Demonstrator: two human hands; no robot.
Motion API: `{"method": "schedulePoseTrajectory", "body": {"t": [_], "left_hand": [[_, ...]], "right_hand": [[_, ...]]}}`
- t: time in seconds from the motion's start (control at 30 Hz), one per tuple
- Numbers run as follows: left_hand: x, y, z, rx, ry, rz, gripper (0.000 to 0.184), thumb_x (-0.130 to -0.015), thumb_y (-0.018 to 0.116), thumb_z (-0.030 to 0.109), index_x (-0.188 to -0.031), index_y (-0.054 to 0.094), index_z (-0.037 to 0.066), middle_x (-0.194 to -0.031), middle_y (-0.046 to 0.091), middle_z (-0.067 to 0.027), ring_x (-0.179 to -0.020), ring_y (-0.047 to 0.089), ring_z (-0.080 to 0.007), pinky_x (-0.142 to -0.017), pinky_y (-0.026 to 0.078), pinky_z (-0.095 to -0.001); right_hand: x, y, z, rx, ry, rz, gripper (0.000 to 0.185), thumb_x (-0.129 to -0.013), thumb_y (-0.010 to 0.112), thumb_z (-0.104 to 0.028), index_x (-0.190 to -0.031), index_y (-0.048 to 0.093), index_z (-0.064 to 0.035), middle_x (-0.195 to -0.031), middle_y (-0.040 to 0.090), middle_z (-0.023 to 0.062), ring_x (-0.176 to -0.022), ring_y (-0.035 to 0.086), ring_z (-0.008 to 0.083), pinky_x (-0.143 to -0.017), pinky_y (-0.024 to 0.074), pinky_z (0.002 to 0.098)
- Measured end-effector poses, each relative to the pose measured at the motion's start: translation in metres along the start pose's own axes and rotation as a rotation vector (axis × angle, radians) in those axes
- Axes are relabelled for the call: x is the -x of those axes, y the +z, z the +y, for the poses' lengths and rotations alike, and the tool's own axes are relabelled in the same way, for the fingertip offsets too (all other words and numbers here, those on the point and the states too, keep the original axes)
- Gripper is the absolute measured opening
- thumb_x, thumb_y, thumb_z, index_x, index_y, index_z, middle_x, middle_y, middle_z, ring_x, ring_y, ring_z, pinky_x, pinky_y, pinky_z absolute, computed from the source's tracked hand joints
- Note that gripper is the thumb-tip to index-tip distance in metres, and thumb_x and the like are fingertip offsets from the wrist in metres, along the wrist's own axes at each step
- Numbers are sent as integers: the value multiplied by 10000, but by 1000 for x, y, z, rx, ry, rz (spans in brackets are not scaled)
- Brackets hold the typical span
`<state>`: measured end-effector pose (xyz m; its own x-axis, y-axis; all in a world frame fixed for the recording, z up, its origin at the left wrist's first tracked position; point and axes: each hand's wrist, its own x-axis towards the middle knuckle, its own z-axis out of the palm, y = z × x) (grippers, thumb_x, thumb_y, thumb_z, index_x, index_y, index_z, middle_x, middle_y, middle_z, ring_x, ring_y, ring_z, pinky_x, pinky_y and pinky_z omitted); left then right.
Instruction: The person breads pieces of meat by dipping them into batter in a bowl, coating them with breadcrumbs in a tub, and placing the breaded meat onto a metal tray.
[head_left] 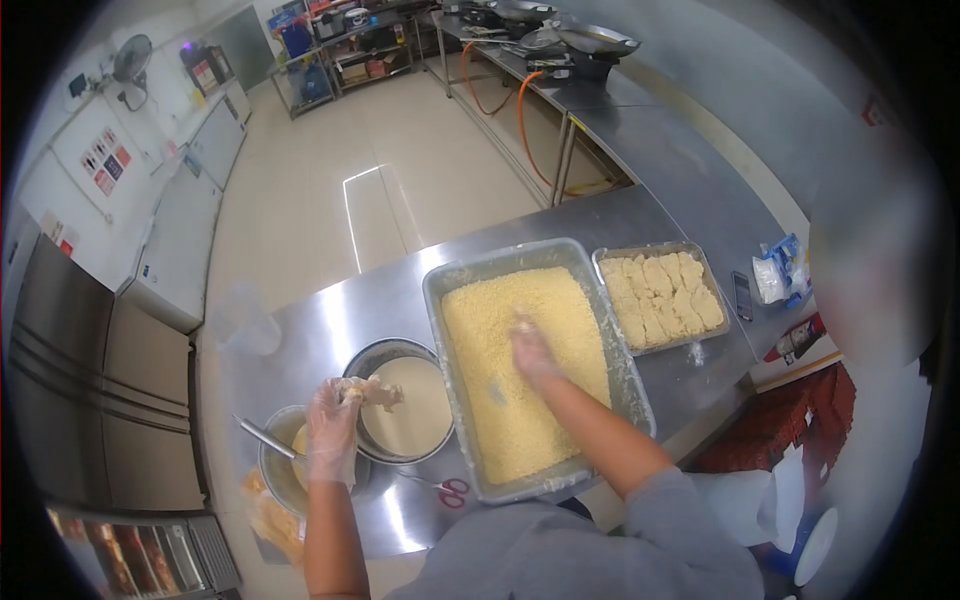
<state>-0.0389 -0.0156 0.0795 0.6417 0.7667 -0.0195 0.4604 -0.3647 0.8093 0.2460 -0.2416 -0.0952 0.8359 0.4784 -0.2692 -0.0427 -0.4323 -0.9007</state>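
My left hand (333, 430), in a clear plastic glove, is closed on a pale, batter-coated piece of meat (385, 394). It holds the piece over a round metal pot of creamy batter (415, 425). My right hand (532, 352), also gloved, reaches into yellow breadcrumbs (490, 420) in a large grey tub (640, 400). Its fingers are blurred and partly covered with crumbs, so I cannot make out their grip. To the right of the tub, a metal tray (668, 347) holds several crumb-coated pieces (660, 295) laid side by side.
A bowl (275, 475) with a metal-handled utensil (265, 437) stands by my left forearm. Red-handled scissors (453, 492) lie near the table's front edge. A clear plastic jug (245, 320) is at the left. A phone (741, 296) and a blue-white packet (782, 272) lie at the right.
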Motion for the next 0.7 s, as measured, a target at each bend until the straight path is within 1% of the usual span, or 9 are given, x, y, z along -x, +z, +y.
{"method": "schedulePoseTrajectory", "body": {"t": [0.13, 0.2, 0.23, 0.3, 0.4, 0.5, 0.6, 0.63, 0.7], "left_hand": [[-7, 3, -13, 72, 3, -1, 201, -983, 714, 81, -1148, 759, -24, -1030, 808, -162, -961, 771, -252, -901, 586, -393], [-6, 3, -16, 179, 14, -40, 196, -989, 712, 80, -1148, 757, -25, -1033, 809, -156, -964, 771, -249, -898, 586, -388], [-5, 4, -18, 235, 17, -57, 194, -992, 710, 80, -1148, 756, -26, -1034, 809, -153, -965, 772, -247, -897, 586, -386], [-9, 2, -30, 116, 15, -64, 187, -1005, 702, 70, -1156, 750, -28, -1040, 808, -131, -971, 763, -224, -893, 585, -376], [-8, 4, -37, 127, -12, -66, 189, -1021, 697, 69, -1180, 744, -23, -1061, 805, -111, -987, 753, -208, -900, 583, -366], [-8, 2, -37, 218, 3, -76, 194, -1035, 696, 77, -1201, 737, -14, -1089, 799, -104, -1008, 744, -200, -918, 578, -361], [-5, 4, -33, 282, -13, -56, 191, -1044, 692, 77, -1210, 732, -9, -1104, 793, -102, -1021, 737, -196, -936, 571, -355], [-5, 4, -28, 300, -26, -43, 189, -1047, 690, 75, -1212, 731, -9, -1106, 791, -102, -1023, 735, -196, -942, 568, -353], [3, 3, -2, 121, -96, 42, 184, -1048, 680, 56, -1213, 730, -9, -1104, 788, -96, -1021, 732, -190, -945, 568, -350]], "right_hand": [[-21, 102, 63, 59, -137, -149, 515, -1106, 532, -274, -1540, 551, 1, -1553, 581, 271, -1466, 545, 412, -1251, 414, 455], [23, 76, -20, 236, -250, -242, 395, -1049, 627, -227, -1373, 641, -2, -1329, 719, 263, -1268, 680, 455, -1112, 540, 495], [11, 86, -14, 308, -256, -208, 385, -1017, 648, -198, -1341, 673, 7, -1306, 730, 263, -1245, 694, 458, -1092, 550, 505], [-23, 108, 12, 455, -267, -145, 367, -952, 691, -141, -1277, 735, 24, -1260, 754, 263, -1199, 721, 465, -1050, 571, 525], [-63, 108, 17, 756, -258, -217, 296, -934, 717, -189, -1159, 773, -6, -1208, 755, 274, -1178, 723, 460, -1048, 577, 525], [-109, 125, 47, 754, -170, -95, 272, -954, 669, -190, -1109, 792, -2, -1174, 767, 272, -1109, 744, 449, -1009, 593, 527], [-104, 85, 25, 740, -106, 2, 290, -977, 640, -199, -1115, 800, 0, -1173, 778, 263, -1118, 752, 418, -995, 596, 516], [-102, 77, 31, 559, -47, 86, 321, -988, 627, -208, -1174, 770, 12, -1225, 763, 262, -1174, 728, 425, -1026, 574, 515], [-90, 61, 35, 264, 54, 244, 384, -1009, 605, -228, -1274, 715, 27, -1302, 739, 259, -1264, 688, 435, -1075, 535, 513]]}}
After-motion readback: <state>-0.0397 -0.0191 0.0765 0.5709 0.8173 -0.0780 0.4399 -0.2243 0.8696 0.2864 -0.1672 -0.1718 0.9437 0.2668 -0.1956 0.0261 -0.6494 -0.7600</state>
